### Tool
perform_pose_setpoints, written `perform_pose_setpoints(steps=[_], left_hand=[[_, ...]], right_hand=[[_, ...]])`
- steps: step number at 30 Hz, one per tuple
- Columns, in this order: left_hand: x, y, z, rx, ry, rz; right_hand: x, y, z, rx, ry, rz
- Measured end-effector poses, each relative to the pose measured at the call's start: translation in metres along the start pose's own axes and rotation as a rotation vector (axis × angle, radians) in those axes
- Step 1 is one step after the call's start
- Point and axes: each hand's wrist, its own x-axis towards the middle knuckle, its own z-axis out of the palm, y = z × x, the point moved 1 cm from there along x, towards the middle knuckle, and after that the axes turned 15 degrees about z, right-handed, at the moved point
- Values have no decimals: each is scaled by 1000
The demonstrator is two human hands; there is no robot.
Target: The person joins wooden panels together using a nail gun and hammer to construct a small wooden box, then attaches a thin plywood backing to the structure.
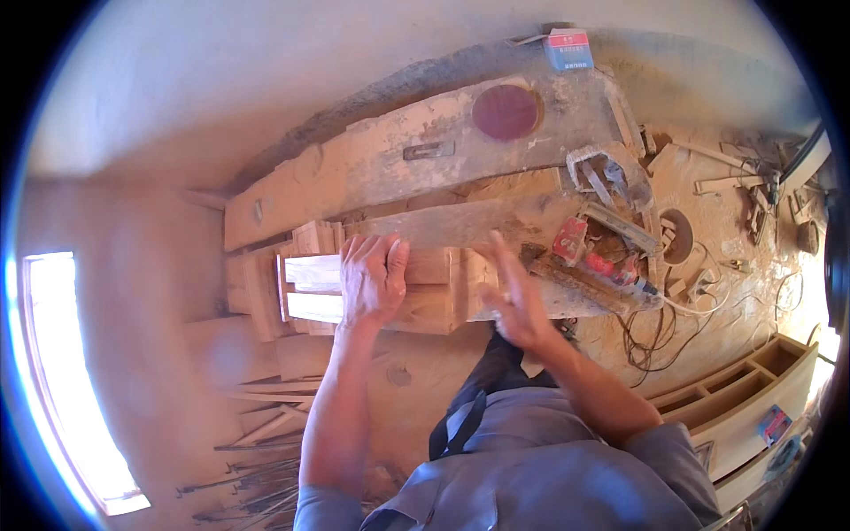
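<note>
A small box-like wooden frame (427, 305) with pale panels lies along the near edge of the workbench (381, 168). Sunlight falls on its left part. My left hand (374, 276) is closed over the frame's middle, fingers bent at its far edge and thumb on the right side. Beyond the frame's right end, my right hand (518, 305) is raised with fingers apart. It looks slightly blurred, and nothing shows in it. What lies under my left palm is hidden.
Stacked wood pieces (258, 288) stand left of the frame. A dark red disc (506, 112) and a box (568, 50) lie at the back. Right of my hands is a tray of tools (602, 257); cables (660, 332) trail on the floor. A wooden cabinet (744, 389) stands at lower right.
</note>
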Motion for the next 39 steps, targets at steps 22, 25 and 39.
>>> perform_pose_setpoints(steps=[22,25,39], left_hand=[[4,3,2,76,-23,2],[4,1,3,74,-28,10],[3,-4,6,45,27,-7]], right_hand=[[-45,-24,41,-165,-56,-379],[-45,-8,-3,-180,-282,-357],[2,168,-52,-1046,-71,515]])
